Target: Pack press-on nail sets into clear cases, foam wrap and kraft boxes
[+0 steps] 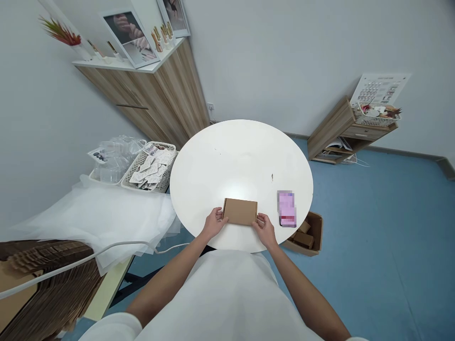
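Observation:
A flat brown cardboard box (240, 211), closed, is at the near side of the round white table (241, 151). My left hand (214, 222) grips its left end, with the thumb on the near left corner. At the opposite end, my right hand (264, 229) grips the box with its thumb at the near right corner. The fingers of both hands curl around the box's sides and are partly hidden. Whether the box rests on the table or is slightly raised, I cannot tell.
Right of the box lies a blurred pink item (287, 208). Below the table's right edge stands an open carton (316, 237) with small brown boxes. At left are a basket of paper cards (152, 166), white sheets (117, 208) and stacked flat cardboard (53, 284).

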Available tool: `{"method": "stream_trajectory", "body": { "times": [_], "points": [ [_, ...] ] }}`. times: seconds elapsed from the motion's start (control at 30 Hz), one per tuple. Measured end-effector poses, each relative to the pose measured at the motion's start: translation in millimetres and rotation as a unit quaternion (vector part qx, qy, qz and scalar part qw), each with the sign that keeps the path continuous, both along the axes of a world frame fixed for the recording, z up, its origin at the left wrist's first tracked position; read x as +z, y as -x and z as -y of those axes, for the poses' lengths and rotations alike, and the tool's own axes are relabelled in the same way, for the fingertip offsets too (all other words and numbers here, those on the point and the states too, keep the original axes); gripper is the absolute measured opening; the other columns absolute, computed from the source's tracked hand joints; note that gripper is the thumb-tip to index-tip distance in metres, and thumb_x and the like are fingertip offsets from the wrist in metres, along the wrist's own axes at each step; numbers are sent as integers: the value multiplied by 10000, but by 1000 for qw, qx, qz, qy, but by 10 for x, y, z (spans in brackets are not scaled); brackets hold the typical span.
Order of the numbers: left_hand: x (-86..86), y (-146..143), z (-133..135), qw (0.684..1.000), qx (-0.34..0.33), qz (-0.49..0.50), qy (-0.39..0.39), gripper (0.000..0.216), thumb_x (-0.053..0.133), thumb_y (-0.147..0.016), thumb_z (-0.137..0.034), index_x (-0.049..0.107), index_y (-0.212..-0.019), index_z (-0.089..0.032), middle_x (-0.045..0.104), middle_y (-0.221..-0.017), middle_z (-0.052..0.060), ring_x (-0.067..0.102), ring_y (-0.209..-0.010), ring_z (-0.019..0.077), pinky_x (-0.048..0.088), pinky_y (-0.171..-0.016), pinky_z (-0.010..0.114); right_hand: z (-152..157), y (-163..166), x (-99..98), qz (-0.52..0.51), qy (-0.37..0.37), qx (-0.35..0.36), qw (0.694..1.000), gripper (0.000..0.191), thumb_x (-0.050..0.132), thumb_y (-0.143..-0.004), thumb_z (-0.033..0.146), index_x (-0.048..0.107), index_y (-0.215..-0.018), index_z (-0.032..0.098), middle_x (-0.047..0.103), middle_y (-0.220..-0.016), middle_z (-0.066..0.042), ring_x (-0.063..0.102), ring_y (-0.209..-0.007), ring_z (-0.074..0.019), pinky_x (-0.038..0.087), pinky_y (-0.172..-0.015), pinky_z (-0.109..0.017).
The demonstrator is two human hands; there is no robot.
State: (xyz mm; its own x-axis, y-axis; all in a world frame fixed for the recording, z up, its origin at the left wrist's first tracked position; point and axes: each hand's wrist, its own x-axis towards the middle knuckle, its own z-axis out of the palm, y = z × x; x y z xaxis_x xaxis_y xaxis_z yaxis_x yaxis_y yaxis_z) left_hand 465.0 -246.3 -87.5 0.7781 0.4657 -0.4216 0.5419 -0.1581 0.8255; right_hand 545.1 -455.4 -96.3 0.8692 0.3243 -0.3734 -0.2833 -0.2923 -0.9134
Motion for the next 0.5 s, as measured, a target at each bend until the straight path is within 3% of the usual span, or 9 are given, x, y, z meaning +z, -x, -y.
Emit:
{"method": "stream_trajectory", "body": {
  "times": [0.1, 0.23, 0.5],
  "points": [
    [-47, -2, 37, 998, -36, -11, -53, 462, 555, -726, -306, 451, -1160, -184, 588, -1025, 81, 585, -879, 172, 467, -762, 303, -28, 54, -77, 34, 56, 6, 998, 523, 519, -718, 321, 403, -1210, 187, 558, -1047, -92, 577, -913, -192, 486, -750, -329],
    [-91, -2, 51, 987, -113, -17, -115, 345, 454, -783, -322, 509, -1109, -223, 590, -909, 48, 564, -823, 178, 445, -750, 315, -51, 61, -168, 78, 139, 71, 985, 497, 419, -783, 327, 380, -1262, 201, 529, -965, -80, 546, -837, -186, 467, -744, -334],
    [-146, -22, 18, 985, -114, -40, -121, 312, 435, -783, -385, 567, -981, -184, 546, -822, 54, 537, -765, 184, 436, -684, 293, -57, 9, -228, 70, 173, 106, 977, 498, 364, -815, 328, 320, -1303, 240, 474, -898, -50, 500, -806, -179, 432, -771, -323]
  ]
}}
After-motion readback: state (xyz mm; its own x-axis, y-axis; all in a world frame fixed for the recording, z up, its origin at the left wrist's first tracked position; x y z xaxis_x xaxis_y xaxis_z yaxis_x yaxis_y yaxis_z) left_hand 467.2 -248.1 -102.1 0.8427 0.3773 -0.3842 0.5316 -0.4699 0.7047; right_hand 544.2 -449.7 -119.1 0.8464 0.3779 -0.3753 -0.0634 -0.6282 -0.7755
